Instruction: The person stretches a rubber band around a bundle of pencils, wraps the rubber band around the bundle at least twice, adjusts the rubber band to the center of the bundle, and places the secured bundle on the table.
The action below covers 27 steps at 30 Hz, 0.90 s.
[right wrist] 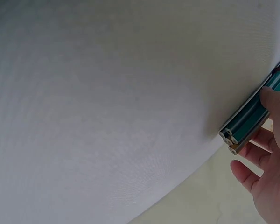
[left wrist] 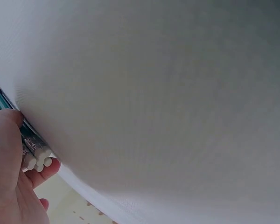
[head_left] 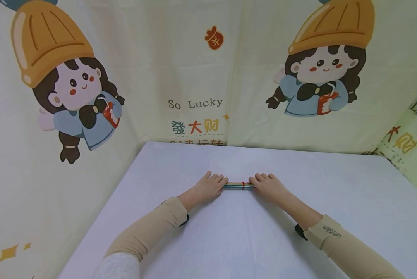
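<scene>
A bundle of pencils (head_left: 234,186), mostly green with some yellowish ones, lies crosswise near the middle of the table. A thin red band (head_left: 243,185) goes round it, closer to the right hand. The left hand (head_left: 208,188) grips the left end, its thumb across the pencils; white-tipped pencil ends (left wrist: 39,161) stick out past it in the left wrist view. At the other end, the right hand (head_left: 269,188) holds the bundle between thumb and fingers. Flat, unsharpened pencil ends (right wrist: 229,140) show beyond that thumb in the right wrist view.
A white-covered table (head_left: 225,240) spreads beneath both arms. Behind it and at the left hangs a pale curtain (head_left: 149,58) printed with cartoon figures and lettering. Beige sleeves (head_left: 149,223) cover the forearms, and a dark strap part (head_left: 300,232) shows below the right cuff.
</scene>
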Motion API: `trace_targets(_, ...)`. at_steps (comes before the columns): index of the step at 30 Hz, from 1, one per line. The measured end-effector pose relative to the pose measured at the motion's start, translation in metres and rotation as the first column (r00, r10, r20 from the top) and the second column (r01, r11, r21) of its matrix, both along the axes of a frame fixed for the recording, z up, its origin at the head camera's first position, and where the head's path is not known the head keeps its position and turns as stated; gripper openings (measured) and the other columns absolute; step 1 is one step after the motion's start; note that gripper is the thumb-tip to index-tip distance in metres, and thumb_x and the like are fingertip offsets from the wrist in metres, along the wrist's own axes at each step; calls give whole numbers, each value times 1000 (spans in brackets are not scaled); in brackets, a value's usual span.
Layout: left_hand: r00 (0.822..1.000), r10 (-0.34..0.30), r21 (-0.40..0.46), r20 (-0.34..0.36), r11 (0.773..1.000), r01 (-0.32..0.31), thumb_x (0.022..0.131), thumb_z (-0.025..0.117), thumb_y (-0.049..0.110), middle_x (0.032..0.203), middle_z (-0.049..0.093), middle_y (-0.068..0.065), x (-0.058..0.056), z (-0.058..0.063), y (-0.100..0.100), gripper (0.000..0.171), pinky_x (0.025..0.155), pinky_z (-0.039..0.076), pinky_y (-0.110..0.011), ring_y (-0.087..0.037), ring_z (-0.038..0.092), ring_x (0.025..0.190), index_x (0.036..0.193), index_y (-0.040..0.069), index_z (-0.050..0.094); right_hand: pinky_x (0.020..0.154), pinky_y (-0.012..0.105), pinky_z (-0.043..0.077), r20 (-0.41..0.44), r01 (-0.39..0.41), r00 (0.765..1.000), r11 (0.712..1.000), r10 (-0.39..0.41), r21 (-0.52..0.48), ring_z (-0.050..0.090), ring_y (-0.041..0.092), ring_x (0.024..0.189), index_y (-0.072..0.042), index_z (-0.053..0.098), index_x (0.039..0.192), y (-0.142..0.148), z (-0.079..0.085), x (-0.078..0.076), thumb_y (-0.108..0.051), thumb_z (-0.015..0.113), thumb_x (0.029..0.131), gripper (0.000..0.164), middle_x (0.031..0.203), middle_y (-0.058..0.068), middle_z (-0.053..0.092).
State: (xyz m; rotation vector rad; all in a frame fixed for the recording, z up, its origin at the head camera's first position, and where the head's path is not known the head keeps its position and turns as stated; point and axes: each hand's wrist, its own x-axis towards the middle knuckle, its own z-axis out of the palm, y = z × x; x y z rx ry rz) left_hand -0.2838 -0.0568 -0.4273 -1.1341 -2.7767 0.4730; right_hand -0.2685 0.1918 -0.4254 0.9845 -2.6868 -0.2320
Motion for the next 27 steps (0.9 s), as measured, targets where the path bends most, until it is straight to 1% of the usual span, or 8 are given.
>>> trace_targets(7,998,36,-15,50,999,-36,97,38,34,127,44,1,1,3,0,40,98,28,-38,-15,44,115,135,18,35,68,38,41,-19,-7,1000,1000,6,-24,52,23,77,-11,51,103,0,1,2,-19,68,81,29,85,5,49)
trace_targets(11,997,45,-27,70,999,-43,97,37,35,131,43,1,1,5,0,44,100,26,-39,-16,42,119,137,18,33,70,39,41,8,6,1000,999,-6,-42,52,24,79,-12,51,104,-1,4,4,-19,69,80,30,85,5,50)
trace_targets(16,995,46,-23,90,999,-44,97,38,36,131,43,1,0,7,0,44,101,25,-40,-16,42,119,137,18,34,69,40,41,49,6,999,996,-2,-84,54,24,78,-12,53,104,0,9,7,-19,69,80,30,84,4,51)
trace_targets(19,990,63,-12,128,998,-62,96,39,38,133,43,0,-1,8,0,46,102,24,-41,-16,41,121,138,18,33,70,40,41,119,20,993,996,-9,-90,54,24,79,-12,53,105,3,15,7,-20,68,81,30,82,2,50)
trace_targets(21,980,83,7,181,996,-86,95,41,40,134,43,0,-3,10,-2,49,103,22,-42,-17,40,122,139,18,33,72,41,42,196,35,980,996,-18,-85,54,24,80,-12,53,107,5,23,5,-21,67,82,30,83,1,51)
trace_targets(23,966,105,20,236,993,-113,93,43,43,135,42,0,-6,17,-4,53,104,21,-44,-18,39,123,139,19,32,76,45,42,289,70,956,994,-41,-89,55,26,86,-11,52,111,10,35,4,-22,65,84,32,89,3,54)
trace_targets(25,947,132,45,294,987,-152,92,45,46,138,40,-1,-10,29,-9,57,105,18,-46,-20,37,126,140,20,32,82,50,41,381,126,921,987,-78,-103,55,30,93,-10,50,117,17,53,2,-24,63,86,36,99,8,57)
trace_targets(27,931,165,74,326,977,-199,90,46,49,142,37,-3,-17,47,-15,61,106,16,-49,-24,33,129,141,20,30,87,55,38,434,185,894,974,-111,-134,54,34,101,-8,47,122,25,76,-1,-25,61,87,42,111,16,57)
